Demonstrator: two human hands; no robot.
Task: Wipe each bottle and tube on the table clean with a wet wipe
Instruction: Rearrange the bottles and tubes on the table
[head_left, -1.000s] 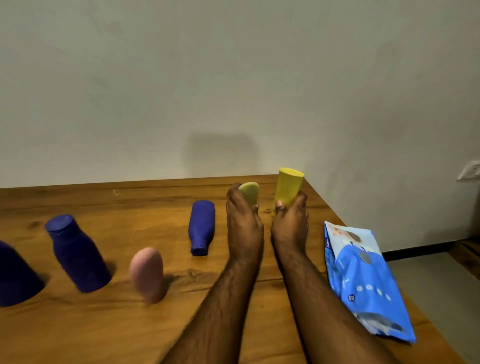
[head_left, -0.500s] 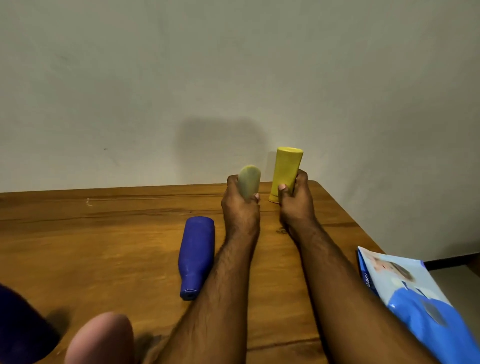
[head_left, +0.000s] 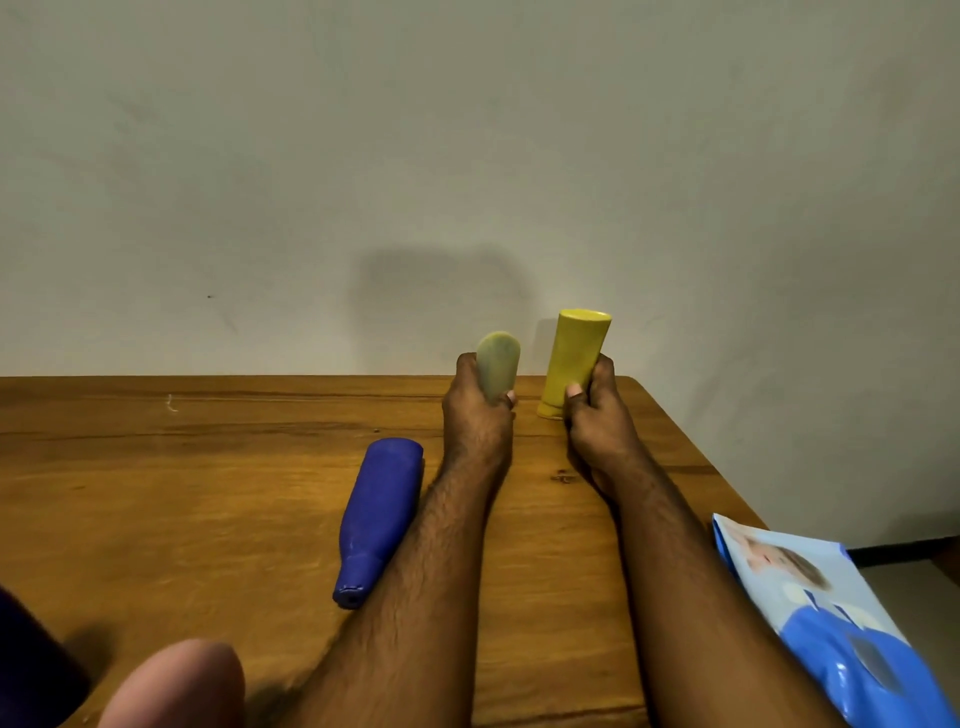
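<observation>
My left hand grips a pale green tube upright near the table's far edge. Beside it my right hand grips a yellow bottle, which stands cap-down and leans slightly right. A blue bottle lies on its side just left of my left forearm, neck toward me. A pink tube and a dark blue bottle show partly at the bottom left. A blue wet-wipe pack lies at the right table edge. No loose wipe is visible.
The wooden table ends at a plain wall along its far side and drops off at the right edge, where the floor shows beyond the pack.
The view has moved closer and lower, so both hands with the green tube and yellow bottle sit higher in frame. The left-side bottles have slid mostly out of view.
</observation>
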